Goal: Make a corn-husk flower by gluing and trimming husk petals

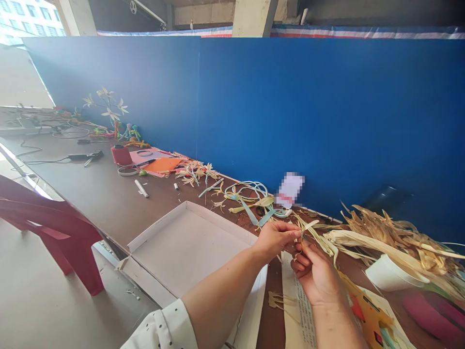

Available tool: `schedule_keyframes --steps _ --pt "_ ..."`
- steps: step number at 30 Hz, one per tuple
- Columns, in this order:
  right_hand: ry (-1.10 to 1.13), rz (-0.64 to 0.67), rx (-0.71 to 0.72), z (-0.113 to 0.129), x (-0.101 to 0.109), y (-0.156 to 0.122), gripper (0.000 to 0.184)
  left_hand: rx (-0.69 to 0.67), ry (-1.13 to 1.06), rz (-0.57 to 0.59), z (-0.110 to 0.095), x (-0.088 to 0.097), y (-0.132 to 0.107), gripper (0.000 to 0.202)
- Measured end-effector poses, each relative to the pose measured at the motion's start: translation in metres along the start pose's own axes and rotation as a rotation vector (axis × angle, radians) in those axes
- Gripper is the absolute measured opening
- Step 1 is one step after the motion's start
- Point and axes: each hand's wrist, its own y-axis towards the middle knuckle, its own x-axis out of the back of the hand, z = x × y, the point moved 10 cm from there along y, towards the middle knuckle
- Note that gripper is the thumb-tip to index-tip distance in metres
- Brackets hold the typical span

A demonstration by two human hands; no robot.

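Close together over the table, my left hand [278, 238] and my right hand [317, 272] meet at their fingertips. Both pinch a small pale piece of corn husk [310, 225], and fingers partly cover it. Just behind the fingertips lie loose pale husk strips [329, 246]. A pile of dry brown corn husks [407, 237] spreads to the right. Under my right wrist is a printed sheet of paper [296, 303]. Left of my hands sits an open white cardboard box lid [192, 242], with my left forearm across its edge.
A white cup [394, 274] tips on its side by the husks. Pale blue stems [250, 208], husk flowers [196, 172], orange paper [163, 166] and a red thread spool [121, 155] line the blue partition [308, 106]. A red plastic chair [61, 228] stands at left.
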Motion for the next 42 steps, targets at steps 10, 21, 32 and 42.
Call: schedule_keyframes --steps 10,21,32,42 --pt "0.124 0.069 -0.184 -0.012 -0.003 -0.004 0.03 0.006 -0.012 0.125 -0.002 -0.006 0.0 0.049" --pt "0.121 0.09 -0.205 -0.013 -0.004 -0.005 0.031 -0.008 -0.013 0.116 0.0 -0.003 0.003 0.051" --pt "0.044 0.063 -0.134 -0.007 -0.002 -0.005 0.031 -0.089 0.034 0.054 -0.011 0.002 0.003 0.048" --pt "-0.058 -0.267 0.19 0.039 0.033 -0.007 0.04 -0.213 0.043 -0.17 -0.027 0.033 0.008 0.037"
